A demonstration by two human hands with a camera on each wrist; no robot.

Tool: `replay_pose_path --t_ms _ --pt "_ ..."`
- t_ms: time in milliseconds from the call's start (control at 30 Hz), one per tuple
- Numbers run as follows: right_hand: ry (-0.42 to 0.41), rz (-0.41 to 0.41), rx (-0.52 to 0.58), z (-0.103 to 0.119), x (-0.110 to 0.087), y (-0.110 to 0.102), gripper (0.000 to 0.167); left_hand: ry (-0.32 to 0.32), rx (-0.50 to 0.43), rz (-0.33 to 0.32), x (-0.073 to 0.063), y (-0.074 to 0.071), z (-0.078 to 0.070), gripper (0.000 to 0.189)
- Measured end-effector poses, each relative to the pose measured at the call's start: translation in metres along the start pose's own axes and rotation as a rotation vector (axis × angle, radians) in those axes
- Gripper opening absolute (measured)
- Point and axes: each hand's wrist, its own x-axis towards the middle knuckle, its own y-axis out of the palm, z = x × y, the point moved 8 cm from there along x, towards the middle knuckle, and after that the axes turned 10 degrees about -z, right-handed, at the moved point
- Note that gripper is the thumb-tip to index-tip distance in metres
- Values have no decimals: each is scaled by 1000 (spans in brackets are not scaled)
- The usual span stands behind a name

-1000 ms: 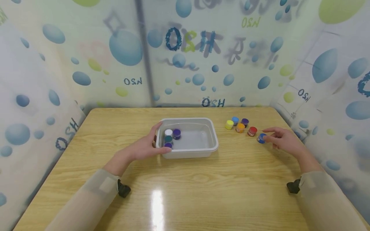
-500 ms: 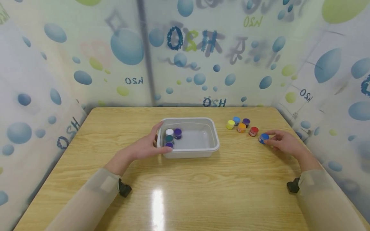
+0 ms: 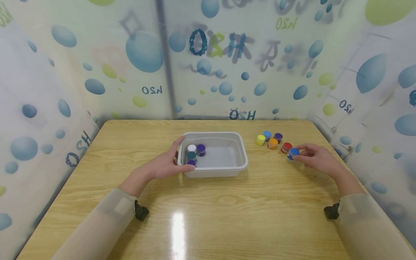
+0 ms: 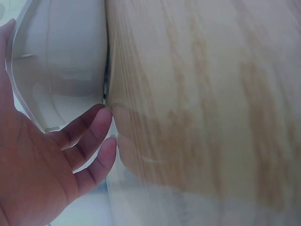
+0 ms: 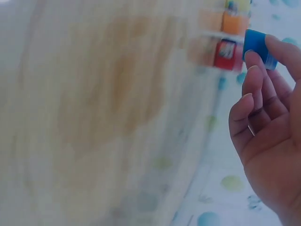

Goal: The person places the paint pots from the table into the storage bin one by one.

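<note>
My right hand (image 3: 316, 159) pinches a small blue-lidded paint jar (image 3: 293, 153) between thumb and fingers; the right wrist view shows the jar (image 5: 256, 44) held at the fingertips. My left hand (image 3: 165, 164) grips the left end of a white plastic tub (image 3: 242, 164), thumb along its front rim. In the left wrist view, the fingers (image 4: 101, 125) curl beside the tub's outer wall (image 4: 70, 61). Inside the tub's left end stand a white-lidded jar (image 3: 191, 148), a dark green one (image 3: 191, 155) and two purple ones, the front one partly behind my thumb.
Right of the tub, a red jar (image 3: 286, 147) stands close to the held one. Orange (image 3: 273, 143), yellow (image 3: 260, 140), light blue (image 3: 267, 135) and purple (image 3: 277, 137) jars cluster farther back. Printed curtains surround the wooden table (image 3: 227, 216).
My right hand has taken hold of the blue paint jar, lifted it and moved it slightly left toward the red one. The left hand keeps its grip on the tub.
</note>
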Motion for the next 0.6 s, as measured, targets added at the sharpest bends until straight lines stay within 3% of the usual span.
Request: replay_pose_path --t_ms 367,600 --pt "-135 -15 77 68 -1 11 49 -4 16 -1 1 1 3 128" --pt "-212 30 178 119 2 28 43 -2 6 0 1 1 2 129"
